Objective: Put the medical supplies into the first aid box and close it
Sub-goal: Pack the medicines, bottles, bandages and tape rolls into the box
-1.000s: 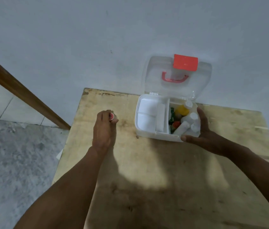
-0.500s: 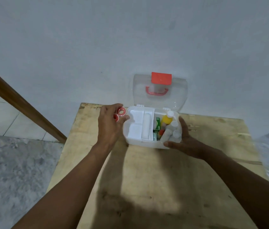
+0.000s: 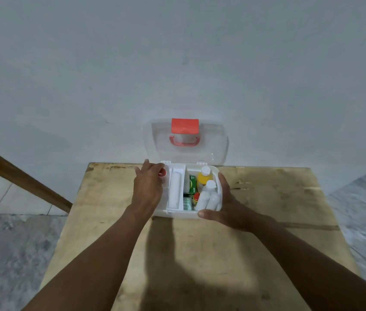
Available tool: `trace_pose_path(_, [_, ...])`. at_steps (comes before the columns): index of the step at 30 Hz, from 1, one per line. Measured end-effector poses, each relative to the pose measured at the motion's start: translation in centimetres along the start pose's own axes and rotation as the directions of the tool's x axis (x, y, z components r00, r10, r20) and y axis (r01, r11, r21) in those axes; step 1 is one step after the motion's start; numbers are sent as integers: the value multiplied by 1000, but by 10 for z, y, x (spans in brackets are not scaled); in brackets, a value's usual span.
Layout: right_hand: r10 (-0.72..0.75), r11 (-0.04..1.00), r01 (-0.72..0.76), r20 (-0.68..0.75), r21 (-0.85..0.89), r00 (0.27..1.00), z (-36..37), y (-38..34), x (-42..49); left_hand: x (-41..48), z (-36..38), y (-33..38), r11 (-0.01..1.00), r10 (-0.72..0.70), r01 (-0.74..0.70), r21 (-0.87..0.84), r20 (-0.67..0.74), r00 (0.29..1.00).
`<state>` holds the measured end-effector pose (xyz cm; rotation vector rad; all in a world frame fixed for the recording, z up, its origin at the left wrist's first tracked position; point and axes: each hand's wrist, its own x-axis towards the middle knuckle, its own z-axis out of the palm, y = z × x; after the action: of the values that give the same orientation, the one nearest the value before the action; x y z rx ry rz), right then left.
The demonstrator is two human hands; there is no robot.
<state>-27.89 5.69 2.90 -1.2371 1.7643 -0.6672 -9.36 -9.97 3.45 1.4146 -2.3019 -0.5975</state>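
we see a pale wall (image 3: 177, 52) filling the upper half of the frame. below it a worn wooden counter (image 3: 267, 232) runs from the centre to the lower edge. its far edge meets the wall, and its left and right edges fall away to grey floor (image 3: 9, 254) at either side. a brown wooden rail (image 3: 20, 178) slants down at middle left, well apart from the counter's left edge. a wide stretch of counter wood lies below and to the right of the box, crossed only by our forearms and their shadow.

the white first aid box (image 3: 177, 213) stands in the centre of the frame at the counter's far edge. its clear lid (image 3: 211, 149) stands open against the wall, with a red latch (image 3: 185, 125) and a red handle (image 3: 184, 142).

our right hand (image 3: 227, 205) grips the box's lower right corner, thumb along the front wall and fingers along the right wall. our left hand (image 3: 148, 187) is over the box's left compartment, fingers curled on a small red roll (image 3: 162, 173).

a white inner tray (image 3: 175, 189) sits left of centre. the right compartment holds white bottles (image 3: 204, 196), a yellow bottle (image 3: 203, 178) and a green carton (image 3: 192, 187). the carton's white lettering is too blurred for us to read.
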Motion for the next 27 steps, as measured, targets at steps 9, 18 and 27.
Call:
trace_pose_path(9, [-71, 997, 71, -36, 5, 997, 0, 9, 9, 1, -2, 2, 998, 6, -6, -62, -5, 1000])
trace_pose_path(18, [-69, 997, 69, -17, 36, 997, 2, 9, 10, -9, -13, -2, 991, 28, -23, -133, 37, 999])
trace_pose_path(27, [-50, 998, 49, 25, 35, 998, 3, 12, 10, -29, -21, 4, 973, 27, -60, -222, -147, 989])
